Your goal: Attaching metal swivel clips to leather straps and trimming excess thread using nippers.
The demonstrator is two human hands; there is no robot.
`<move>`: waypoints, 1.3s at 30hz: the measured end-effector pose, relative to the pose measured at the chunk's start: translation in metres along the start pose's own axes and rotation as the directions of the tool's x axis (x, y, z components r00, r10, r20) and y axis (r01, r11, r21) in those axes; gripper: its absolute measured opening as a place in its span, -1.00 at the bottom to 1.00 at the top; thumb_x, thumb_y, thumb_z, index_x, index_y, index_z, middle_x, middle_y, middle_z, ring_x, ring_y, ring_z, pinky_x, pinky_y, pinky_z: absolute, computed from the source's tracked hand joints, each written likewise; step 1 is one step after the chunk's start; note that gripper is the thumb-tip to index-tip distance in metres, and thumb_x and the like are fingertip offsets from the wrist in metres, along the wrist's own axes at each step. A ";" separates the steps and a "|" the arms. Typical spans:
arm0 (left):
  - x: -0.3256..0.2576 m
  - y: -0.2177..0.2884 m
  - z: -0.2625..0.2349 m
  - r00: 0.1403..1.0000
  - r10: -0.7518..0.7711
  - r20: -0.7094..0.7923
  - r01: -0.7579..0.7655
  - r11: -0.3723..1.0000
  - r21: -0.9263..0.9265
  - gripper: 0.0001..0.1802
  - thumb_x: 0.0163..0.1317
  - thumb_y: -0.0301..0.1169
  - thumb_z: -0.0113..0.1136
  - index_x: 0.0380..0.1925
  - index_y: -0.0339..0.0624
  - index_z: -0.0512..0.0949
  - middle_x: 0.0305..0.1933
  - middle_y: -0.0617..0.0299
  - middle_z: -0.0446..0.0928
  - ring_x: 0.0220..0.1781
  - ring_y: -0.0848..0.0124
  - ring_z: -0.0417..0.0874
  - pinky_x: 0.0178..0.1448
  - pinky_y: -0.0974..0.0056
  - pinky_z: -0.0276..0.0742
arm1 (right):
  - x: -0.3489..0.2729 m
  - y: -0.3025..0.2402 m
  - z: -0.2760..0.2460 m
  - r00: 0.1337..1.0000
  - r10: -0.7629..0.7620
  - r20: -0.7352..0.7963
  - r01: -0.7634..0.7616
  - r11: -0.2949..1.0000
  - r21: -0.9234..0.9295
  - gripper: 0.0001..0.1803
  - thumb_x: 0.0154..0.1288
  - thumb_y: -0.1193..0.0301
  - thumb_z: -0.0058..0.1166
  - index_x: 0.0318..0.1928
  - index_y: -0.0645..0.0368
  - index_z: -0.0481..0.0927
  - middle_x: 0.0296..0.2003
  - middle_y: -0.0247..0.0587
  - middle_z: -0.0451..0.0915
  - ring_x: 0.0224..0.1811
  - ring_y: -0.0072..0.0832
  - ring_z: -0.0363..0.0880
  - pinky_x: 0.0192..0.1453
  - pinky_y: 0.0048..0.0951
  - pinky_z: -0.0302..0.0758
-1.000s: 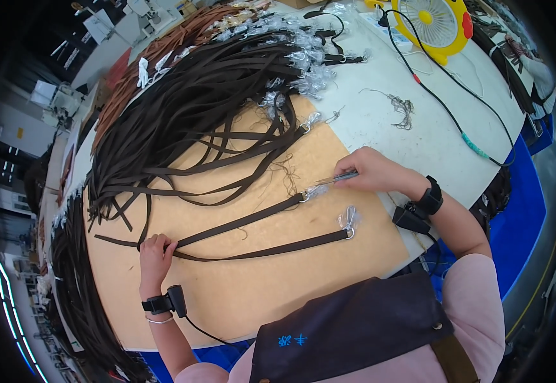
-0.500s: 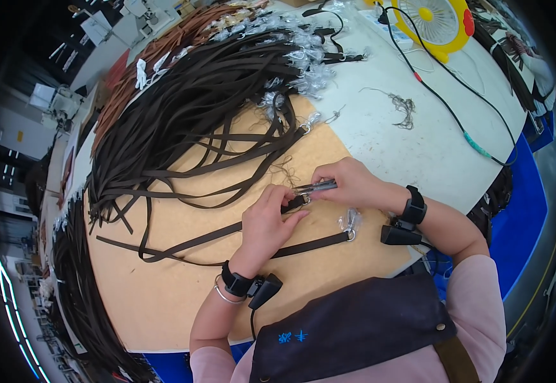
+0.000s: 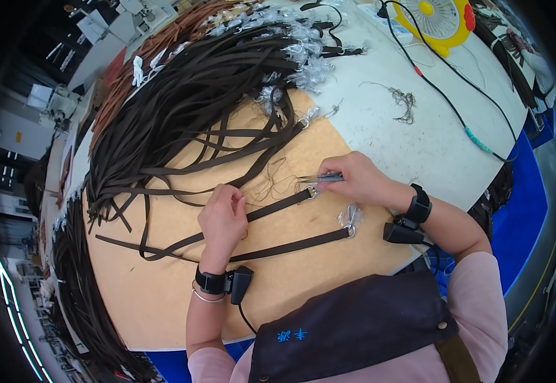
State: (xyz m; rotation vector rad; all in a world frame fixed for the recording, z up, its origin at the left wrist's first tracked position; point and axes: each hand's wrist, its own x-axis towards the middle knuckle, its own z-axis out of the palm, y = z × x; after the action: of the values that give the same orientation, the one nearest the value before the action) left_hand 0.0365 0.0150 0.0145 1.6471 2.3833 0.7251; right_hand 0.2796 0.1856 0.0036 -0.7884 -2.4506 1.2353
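My right hand (image 3: pixel 358 182) is closed around a pair of metal thread snips (image 3: pixel 329 178), whose pointed blades face left. Just below the blades lies the end of a dark brown strap (image 3: pixel 281 204) with a metal ring (image 3: pixel 312 192). My left hand (image 3: pixel 224 220) rests over that strap farther left, fingers curled together; what they hold, if anything, is too small to make out. Loose dark threads (image 3: pixel 271 182) lie between the hands. Nearer to me is another strap end (image 3: pixel 310 244), its ring (image 3: pixel 351 232) partly wrapped in clear plastic (image 3: pixel 353 216).
A large heap of dark straps (image 3: pixel 188 96) with plastic-wrapped ends covers the far left, with brown straps (image 3: pixel 118 96) behind. On the pale table stand a yellow fan (image 3: pixel 441 22), a black cable (image 3: pixel 447 102) and a thread clump (image 3: pixel 404 105). Tan board (image 3: pixel 163 306) lies underneath.
My left hand has let go of the strap end and moved left along the strap. The snips have come away from the ring, slightly up, and their blades now show.
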 end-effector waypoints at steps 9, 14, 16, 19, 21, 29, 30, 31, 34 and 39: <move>-0.005 0.066 0.022 0.962 0.274 -0.021 -0.275 0.955 -0.110 -0.66 0.10 -0.45 0.45 -0.13 -0.13 0.56 -0.16 0.23 0.52 -0.40 0.34 0.56 -0.27 0.29 0.54 | -0.001 -0.006 -0.005 1.000 0.002 -0.016 -0.002 1.000 -0.008 -0.73 0.26 0.21 0.32 -0.13 0.08 0.70 -0.48 -0.17 0.66 -0.48 -0.27 0.60 -0.36 -0.32 0.46; -0.005 0.060 0.041 0.978 0.191 0.088 -0.181 0.978 -0.107 -0.75 0.14 -0.40 0.40 -0.25 -0.16 0.53 -0.24 0.18 0.54 -0.28 0.14 0.66 -0.27 0.12 0.58 | -0.013 -0.003 0.007 0.916 -0.352 -0.190 0.326 0.932 -0.157 -0.71 0.32 0.22 0.27 -0.01 0.04 0.69 -0.41 -0.23 0.62 -0.52 -0.30 0.58 -0.42 -0.33 0.47; -0.004 0.059 0.042 0.975 0.212 0.065 -0.204 0.973 -0.107 -0.79 0.14 -0.43 0.39 -0.28 -0.17 0.54 -0.26 0.17 0.55 -0.29 0.14 0.66 -0.27 0.12 0.58 | -0.020 -0.006 0.008 0.913 -0.407 -0.031 0.361 0.841 -0.402 -0.72 0.33 0.21 0.24 -0.03 0.03 0.70 -0.38 -0.29 0.57 -0.47 -0.28 0.61 -0.43 -0.32 0.51; -0.004 0.059 0.045 0.978 0.205 0.025 -0.199 0.967 -0.158 -0.85 0.13 -0.50 0.36 -0.34 -0.19 0.55 -0.31 0.17 0.55 -0.35 0.18 0.64 -0.29 0.15 0.55 | -0.023 -0.006 0.010 0.892 -0.452 -0.003 0.395 0.783 -0.481 -0.71 0.35 0.16 0.20 -0.07 0.06 0.68 -0.39 -0.28 0.54 -0.47 -0.29 0.65 -0.43 -0.33 0.57; -0.004 0.059 0.046 0.984 0.178 0.012 -0.172 0.962 -0.211 -0.87 0.13 -0.53 0.34 -0.37 -0.20 0.56 -0.35 0.17 0.55 -0.39 0.22 0.63 -0.31 0.19 0.54 | -0.024 -0.006 0.011 0.892 -0.453 -0.007 0.394 0.784 -0.480 -0.71 0.35 0.17 0.19 -0.07 0.07 0.68 -0.38 -0.27 0.55 -0.46 -0.29 0.66 -0.43 -0.32 0.57; -0.006 0.048 0.055 0.999 0.041 0.029 -0.021 0.869 -0.495 -0.93 0.13 -0.58 0.35 -0.39 -0.26 0.63 -0.42 0.26 0.55 -0.53 0.47 0.45 -0.40 0.38 0.37 | -0.021 -0.002 0.013 0.900 -0.435 -0.035 0.380 0.819 -0.430 -0.70 0.35 0.19 0.21 -0.06 0.10 0.69 -0.29 -0.25 0.62 -0.43 -0.25 0.68 -0.41 -0.30 0.58; -0.006 0.049 0.055 0.999 0.041 0.030 -0.021 0.868 -0.496 -0.93 0.13 -0.58 0.35 -0.39 -0.26 0.63 -0.42 0.26 0.55 -0.53 0.47 0.45 -0.40 0.38 0.37 | -0.021 0.000 0.013 0.902 -0.431 -0.040 0.378 0.830 -0.410 -0.70 0.35 0.20 0.21 -0.06 0.11 0.70 -0.28 -0.25 0.63 -0.43 -0.25 0.68 -0.40 -0.30 0.58; -0.006 0.049 0.054 0.999 0.035 0.034 -0.014 0.869 -0.495 -0.93 0.13 -0.58 0.35 -0.39 -0.26 0.63 -0.43 0.26 0.55 -0.53 0.48 0.46 -0.40 0.38 0.37 | -0.021 0.000 0.013 0.904 -0.426 -0.045 0.377 0.840 -0.391 -0.70 0.35 0.20 0.21 -0.06 0.12 0.70 -0.27 -0.25 0.63 -0.43 -0.25 0.68 -0.40 -0.30 0.58; -0.006 0.049 0.054 0.999 0.020 0.039 0.002 0.873 -0.488 -0.93 0.14 -0.58 0.35 -0.39 -0.26 0.64 -0.43 0.25 0.55 -0.53 0.48 0.46 -0.40 0.37 0.37 | -0.021 -0.001 0.013 0.909 -0.414 -0.051 0.360 0.840 -0.407 -0.71 0.35 0.21 0.21 -0.07 0.12 0.71 -0.28 -0.24 0.63 -0.43 -0.25 0.67 -0.40 -0.30 0.58; -0.006 0.051 0.054 0.999 0.000 0.041 0.019 0.881 -0.473 -0.93 0.14 -0.59 0.35 -0.39 -0.26 0.63 -0.43 0.25 0.55 -0.52 0.47 0.47 -0.40 0.37 0.38 | -0.022 -0.003 0.015 0.904 -0.424 -0.050 0.365 0.829 -0.423 -0.73 0.36 0.22 0.20 -0.09 0.12 0.71 -0.29 -0.24 0.63 -0.45 -0.25 0.67 -0.41 -0.30 0.58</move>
State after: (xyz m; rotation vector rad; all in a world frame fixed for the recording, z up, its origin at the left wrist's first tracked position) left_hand 0.1027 0.0399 -0.0092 1.4199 1.9671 1.1504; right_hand 0.2892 0.1618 -0.0029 -0.3991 -2.6015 0.5073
